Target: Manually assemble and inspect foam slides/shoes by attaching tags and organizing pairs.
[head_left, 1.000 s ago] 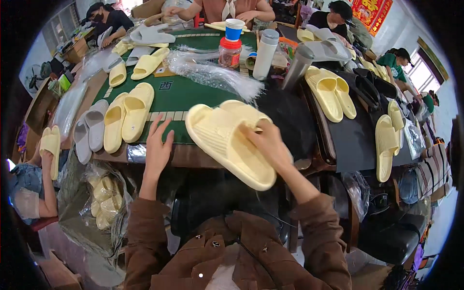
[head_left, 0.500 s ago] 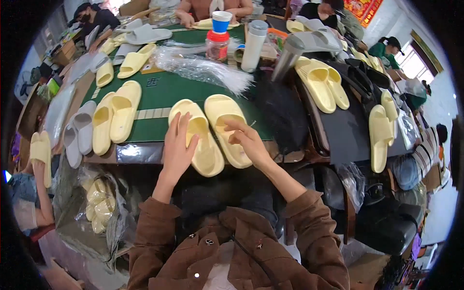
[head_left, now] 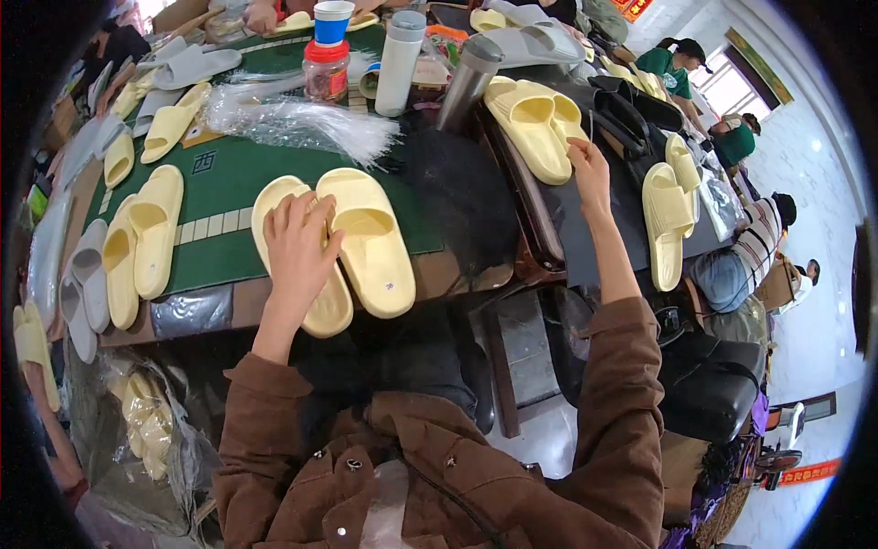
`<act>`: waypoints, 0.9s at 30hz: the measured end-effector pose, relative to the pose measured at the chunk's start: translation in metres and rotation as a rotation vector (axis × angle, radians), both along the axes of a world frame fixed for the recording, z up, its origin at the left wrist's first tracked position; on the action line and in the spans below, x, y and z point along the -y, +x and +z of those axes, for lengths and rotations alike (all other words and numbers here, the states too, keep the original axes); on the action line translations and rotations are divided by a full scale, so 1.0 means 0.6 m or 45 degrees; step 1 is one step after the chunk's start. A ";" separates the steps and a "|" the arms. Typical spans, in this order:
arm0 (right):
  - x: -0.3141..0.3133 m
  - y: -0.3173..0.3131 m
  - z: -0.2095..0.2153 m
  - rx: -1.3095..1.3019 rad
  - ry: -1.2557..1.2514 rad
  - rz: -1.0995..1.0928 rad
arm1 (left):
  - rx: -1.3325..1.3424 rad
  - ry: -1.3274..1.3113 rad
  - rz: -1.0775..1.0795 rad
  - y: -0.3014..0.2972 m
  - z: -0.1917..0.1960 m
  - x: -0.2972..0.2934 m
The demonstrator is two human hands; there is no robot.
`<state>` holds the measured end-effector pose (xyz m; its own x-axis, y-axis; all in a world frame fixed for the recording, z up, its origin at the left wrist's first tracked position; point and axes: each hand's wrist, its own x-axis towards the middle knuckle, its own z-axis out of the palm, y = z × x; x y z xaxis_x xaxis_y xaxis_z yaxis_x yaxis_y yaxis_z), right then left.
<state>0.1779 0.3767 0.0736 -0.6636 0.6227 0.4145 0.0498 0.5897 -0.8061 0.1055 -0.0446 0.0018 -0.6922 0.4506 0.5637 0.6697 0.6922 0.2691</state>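
Observation:
A pair of pale yellow slippers [head_left: 377, 265] lies at the near edge of the green mat, toes pointing away from me. My left hand [head_left: 300, 233] covers the strap of the left slipper, fingers curled over it and thumb between the two; much of that strap is hidden. My right hand [head_left: 590, 169] reaches out to the right, fingers closed, beside another yellow pair [head_left: 530, 123] on the dark table. A thin strip [head_left: 591, 125] sticks up from its fingertips; its kind is unclear. Whether the fingertips touch the slipper there, I cannot tell.
Clear plastic strands [head_left: 302, 128] lie beyond the slippers. A red-lidded jar [head_left: 326, 75], a white bottle [head_left: 400, 69] and a steel tumbler [head_left: 469, 82] stand behind. More yellow slippers [head_left: 157, 229] lie left. A bag of slippers [head_left: 146, 425] hangs low left. Other people sit around.
My right hand has left the near pair and stretched right to the other yellow slippers. My left hand has settled on the left slipper. The near pair's slippers now lie closer together. The view has turned right.

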 end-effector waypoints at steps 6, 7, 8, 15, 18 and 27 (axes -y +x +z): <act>-0.046 -0.082 0.017 0.445 0.615 -0.228 | -0.114 0.017 0.023 0.012 -0.002 0.001; -0.045 -0.097 0.021 0.540 0.602 -0.228 | -0.119 0.014 0.039 0.013 -0.002 -0.002; -0.024 -0.109 0.015 0.501 0.611 -0.279 | -0.082 0.010 0.061 0.013 -0.004 0.002; -0.061 -0.167 0.005 0.763 0.769 -0.360 | -0.041 -0.065 0.093 0.017 0.007 -0.005; -0.061 -0.168 0.001 0.542 0.795 -0.325 | -0.032 -0.089 0.096 0.013 0.005 -0.003; -0.026 -0.063 0.010 0.585 0.826 -0.217 | -0.072 -0.111 0.096 0.011 -0.008 0.001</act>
